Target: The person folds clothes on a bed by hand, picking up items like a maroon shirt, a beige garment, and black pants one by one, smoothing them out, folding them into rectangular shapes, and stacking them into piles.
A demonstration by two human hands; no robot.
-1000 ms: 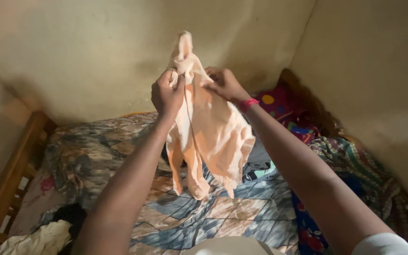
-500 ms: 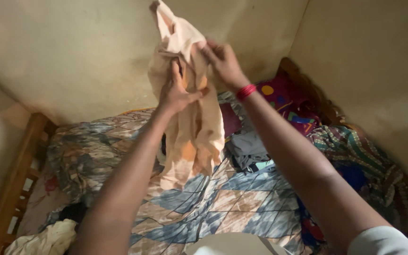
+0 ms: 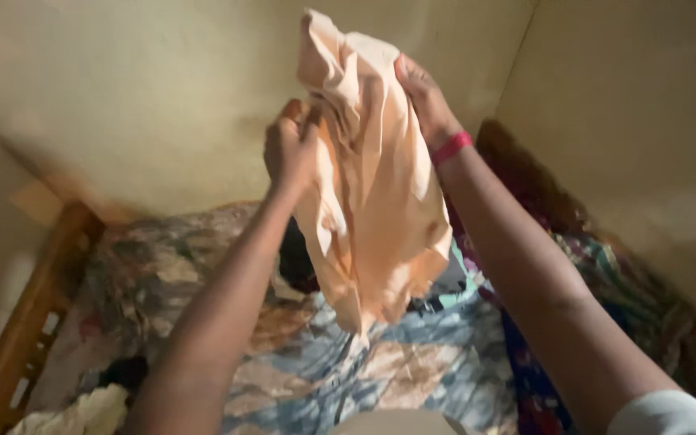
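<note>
I hold a pale peach garment (image 3: pixel 376 193) up in the air in front of the wall, above the bed. My left hand (image 3: pixel 290 145) is closed on its left edge at about mid-height. My right hand (image 3: pixel 422 95), with a red band on the wrist, grips the upper right part from behind the cloth. The garment hangs crumpled between the two hands, its lower end dangling over the patterned bedspread (image 3: pixel 316 362).
A wooden bed frame (image 3: pixel 26 322) runs along the left. A white cloth (image 3: pixel 82 412) lies at the lower left of the bed. Dark and colourful clothes (image 3: pixel 453 286) are piled near the corner, with more patterned fabric (image 3: pixel 638 322) along the right wall.
Both hands have moved apart, the right hand going up and to the right. The garment has spread wider between them, and the view has shifted and blurred.
</note>
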